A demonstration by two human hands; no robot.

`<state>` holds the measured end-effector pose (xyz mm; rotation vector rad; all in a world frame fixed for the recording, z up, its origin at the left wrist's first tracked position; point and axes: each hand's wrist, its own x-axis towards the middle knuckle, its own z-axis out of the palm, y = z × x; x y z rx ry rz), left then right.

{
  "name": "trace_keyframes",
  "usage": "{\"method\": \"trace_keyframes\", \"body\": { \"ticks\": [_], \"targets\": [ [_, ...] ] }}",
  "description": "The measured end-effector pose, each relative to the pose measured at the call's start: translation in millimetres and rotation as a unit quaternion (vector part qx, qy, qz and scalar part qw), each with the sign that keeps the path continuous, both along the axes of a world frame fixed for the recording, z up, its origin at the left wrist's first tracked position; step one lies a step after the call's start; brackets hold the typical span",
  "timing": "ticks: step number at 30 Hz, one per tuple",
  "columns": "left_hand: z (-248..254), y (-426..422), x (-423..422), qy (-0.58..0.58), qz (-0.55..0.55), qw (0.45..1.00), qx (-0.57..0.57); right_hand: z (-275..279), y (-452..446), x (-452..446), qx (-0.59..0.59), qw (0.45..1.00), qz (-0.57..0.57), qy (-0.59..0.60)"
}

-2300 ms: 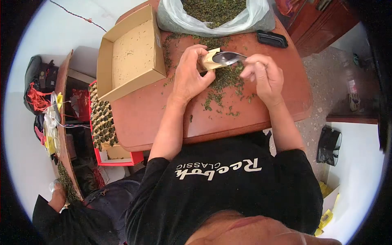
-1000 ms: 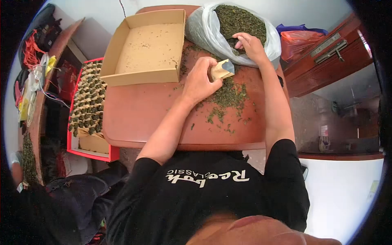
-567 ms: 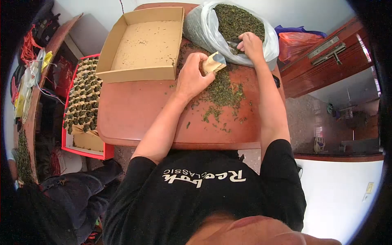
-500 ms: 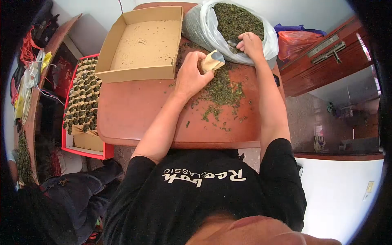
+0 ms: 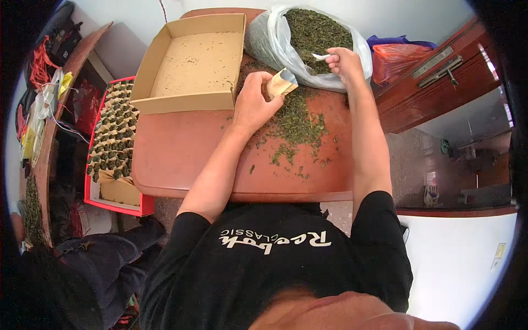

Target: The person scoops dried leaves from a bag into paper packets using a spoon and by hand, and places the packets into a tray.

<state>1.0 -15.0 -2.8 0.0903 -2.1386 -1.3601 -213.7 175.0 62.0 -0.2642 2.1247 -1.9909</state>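
My left hand point(image 5: 256, 103) is closed around a small tan paper pouch point(image 5: 282, 84), whose silvery-lined mouth gapes toward the upper right. Between the fingers of my right hand point(image 5: 348, 65) is a small shiny spoon point(image 5: 320, 56), held over the clear plastic bag point(image 5: 268, 39). Dark green dried leaves point(image 5: 319, 30), which look like tea, fill that bag. I cannot make out how much the spoon carries. Loose leaves point(image 5: 300, 127) lie scattered on the table below the pouch.
A shallow cardboard box point(image 5: 184, 103) with a few crumbs sits at the table's point(image 5: 181, 148) back left. Lower left, a red box point(image 5: 146, 205) holds rows of filled pouches. Another person's dark clothing point(image 5: 104, 258) shows beside me. Orange and purple bags point(image 5: 399, 58) are at right.
My right hand has lifted the spoon out of the leaves, so its bowl now shows above them. The left hand and pouch have barely moved.
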Motion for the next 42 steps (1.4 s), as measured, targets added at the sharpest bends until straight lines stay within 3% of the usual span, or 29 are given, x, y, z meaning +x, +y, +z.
{"method": "trace_keyframes", "body": {
  "ticks": [13,19,22,25,26,29,30,34,37,42],
  "targets": [
    [1,1,3,0.001,0.013,0.999,-0.042,33,12,57,-0.022,0.993,0.117,0.011],
    [5,1,6,-0.022,0.019,0.999,-0.043,44,-4,83,0.048,0.991,0.111,0.059],
    [7,2,6,-0.032,0.022,0.998,-0.039,47,-16,104,0.131,0.977,0.075,0.154],
    [3,2,5,-0.023,0.025,0.998,-0.055,37,-26,132,0.173,0.92,0.082,0.343],
    [2,2,4,-0.017,0.026,0.997,-0.064,41,-29,145,0.238,0.896,0.09,0.364],
    [7,3,7,-0.046,0.01,0.998,-0.047,26,-29,151,0.286,0.764,0.097,0.57],
    [7,3,7,-0.039,0.013,0.998,-0.049,27,-28,153,0.272,0.764,0.097,0.576],
    [7,3,8,-0.027,0.018,0.998,-0.05,43,-18,150,0.233,0.874,0.053,0.423],
    [7,3,7,-0.026,0.016,0.998,-0.046,52,-6,129,0.149,0.906,0.003,0.396],
    [8,4,7,-0.04,0.006,0.999,-0.035,46,8,77,0.256,0.878,-0.075,0.396]
  ]
}}
